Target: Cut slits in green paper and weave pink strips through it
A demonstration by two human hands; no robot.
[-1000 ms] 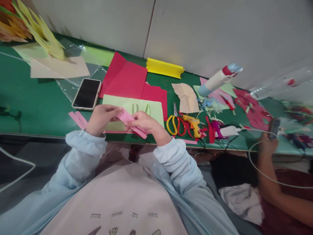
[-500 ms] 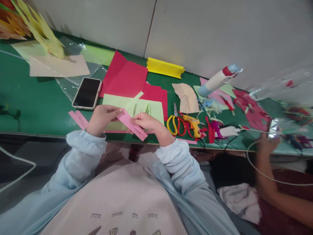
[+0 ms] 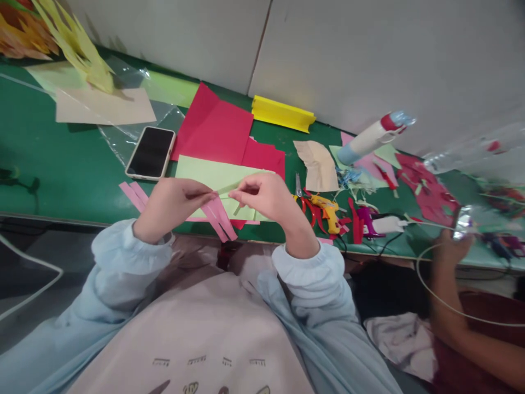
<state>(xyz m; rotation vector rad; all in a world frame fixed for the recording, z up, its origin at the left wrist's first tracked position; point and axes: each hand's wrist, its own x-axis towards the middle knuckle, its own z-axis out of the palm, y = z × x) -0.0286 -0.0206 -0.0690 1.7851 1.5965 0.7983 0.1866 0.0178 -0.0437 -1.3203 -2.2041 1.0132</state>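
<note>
My left hand [image 3: 174, 205] is closed, with thumb and fingers pinching the upper end of a pink paper strip [image 3: 220, 216], which is slit lengthwise and hangs down to the right. My right hand [image 3: 266, 197] has its thumb and forefinger pinched together, just right of the pink strip and apart from it. Narrow light green pieces show by these fingertips; whether they are gripped I cannot tell. Beneath both hands lies a light green paper sheet [image 3: 197, 168]. More pink strips [image 3: 133, 194] stick out behind my left wrist.
Behind are red sheets [image 3: 217, 123], a phone [image 3: 151, 153] and a yellow holder [image 3: 283, 113]. Scissors [image 3: 299, 191], a yellow glue gun [image 3: 326, 210], a purple glue gun [image 3: 365, 219] and a bottle [image 3: 373, 137] stand rightward. A co-worker's hand [image 3: 453, 246] holds a shiny object.
My right hand has let go of the pink strip and moved right and up from it. The strip now hangs more steeply from my left hand alone.
</note>
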